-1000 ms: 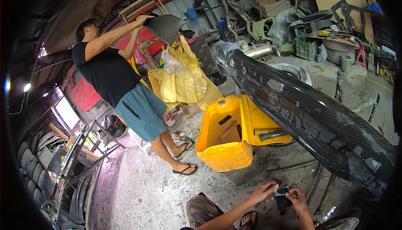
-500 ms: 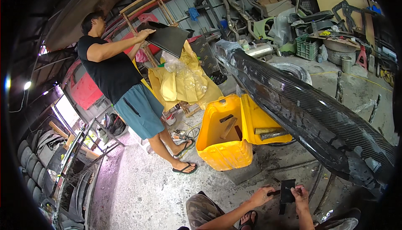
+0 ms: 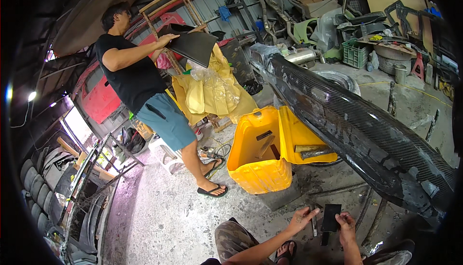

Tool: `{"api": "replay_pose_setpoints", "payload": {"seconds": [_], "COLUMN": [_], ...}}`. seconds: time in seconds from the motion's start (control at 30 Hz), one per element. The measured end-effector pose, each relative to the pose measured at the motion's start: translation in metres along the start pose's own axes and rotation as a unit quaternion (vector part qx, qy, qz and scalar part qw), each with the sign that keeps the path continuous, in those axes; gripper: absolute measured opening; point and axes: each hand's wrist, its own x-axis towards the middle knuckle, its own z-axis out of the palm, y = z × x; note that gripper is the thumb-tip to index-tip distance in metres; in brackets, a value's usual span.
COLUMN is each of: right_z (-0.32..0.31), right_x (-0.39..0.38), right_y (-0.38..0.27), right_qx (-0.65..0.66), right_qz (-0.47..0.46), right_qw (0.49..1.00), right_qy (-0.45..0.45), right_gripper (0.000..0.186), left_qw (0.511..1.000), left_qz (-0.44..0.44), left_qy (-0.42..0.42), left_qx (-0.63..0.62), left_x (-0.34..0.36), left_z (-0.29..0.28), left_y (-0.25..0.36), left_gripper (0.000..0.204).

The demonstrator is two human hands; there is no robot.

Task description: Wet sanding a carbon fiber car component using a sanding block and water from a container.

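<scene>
Low at the right of centre, my left hand (image 3: 301, 219) is closed on a narrow greyish tool (image 3: 314, 226), held upright. My right hand (image 3: 346, 226) pinches a flat black rectangular piece (image 3: 331, 213), with a dark strip showing beneath it. The piece is just right of the tool, with a small gap between. Above my hands, a long glossy carbon-fibre body part (image 3: 352, 120) runs diagonally across the right side, next to an open yellow plastic container (image 3: 255, 178) holding wooden and dark pieces.
A person (image 3: 130, 72) stands at left, holding a black panel (image 3: 190, 48) by a wooden rack with yellow material (image 3: 212, 96). Branches (image 3: 371, 221) lie right of my hands. A metal frame (image 3: 87, 183) stands left; car parts and a green crate (image 3: 354, 53) are piled behind.
The tool in my left hand has parted from the black piece and turned upright. The person has shifted right and lowered their arms with the panel.
</scene>
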Motion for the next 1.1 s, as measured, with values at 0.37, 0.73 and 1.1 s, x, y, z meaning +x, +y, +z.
{"api": "replay_pose_setpoints", "payload": {"seconds": [0.37, 0.73, 1.1], "right_z": [0.025, 0.015, 0.001], "right_x": [-0.019, -0.019, -0.006], "right_y": [-0.016, 0.006, 0.004], "right_qx": [0.184, 0.13, 0.038], "right_qz": [0.151, 0.158, 0.084], "right_qw": [0.971, 0.978, 0.995], "right_qy": [-0.009, -0.039, -0.027], "right_gripper": [0.015, 0.018, 0.017], "left_qw": [0.99, 0.994, 0.955], "left_qz": [-0.067, -0.014, -0.009], "left_qy": [0.038, 0.007, -0.26], "left_qx": [-0.114, -0.111, -0.145], "left_x": [0.002, -0.007, -0.011], "left_z": [0.025, 0.023, 0.024], "left_y": [-0.029, -0.013, 0.0], "left_gripper": [0.074, 0.068, 0.051]}}
